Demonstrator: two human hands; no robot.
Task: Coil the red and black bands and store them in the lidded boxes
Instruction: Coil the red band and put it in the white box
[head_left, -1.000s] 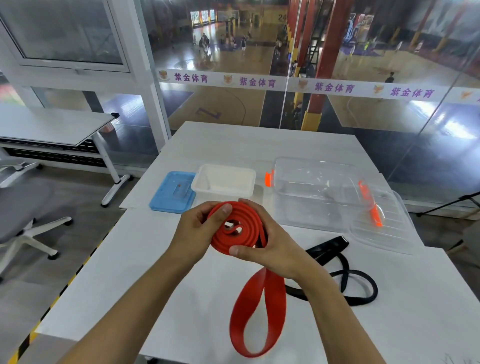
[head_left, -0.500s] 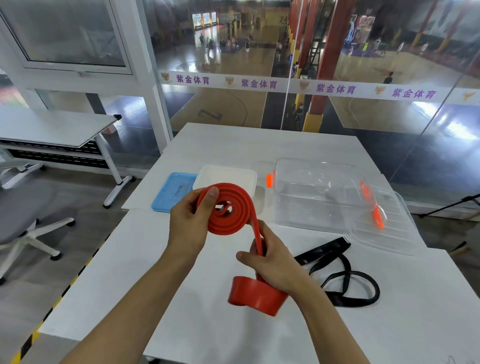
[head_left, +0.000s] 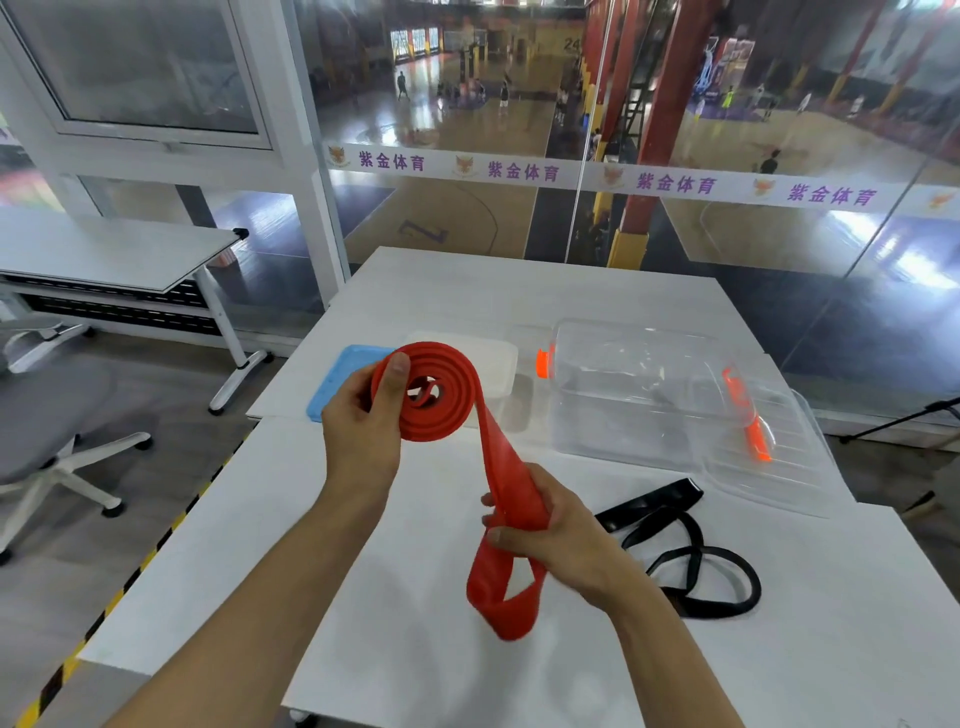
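Red band coil raised in left hand

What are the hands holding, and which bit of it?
The left hand grips the coiled part of the red band. The right hand holds its loose tail, fingers curled round it.

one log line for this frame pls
step: coiling | left hand: holds red band coil | right hand: grips tail | black band: loose on table | boxes: open

Matt, rubbery red band — ridged at the coil. Glossy clear plastic box; smooth white table.
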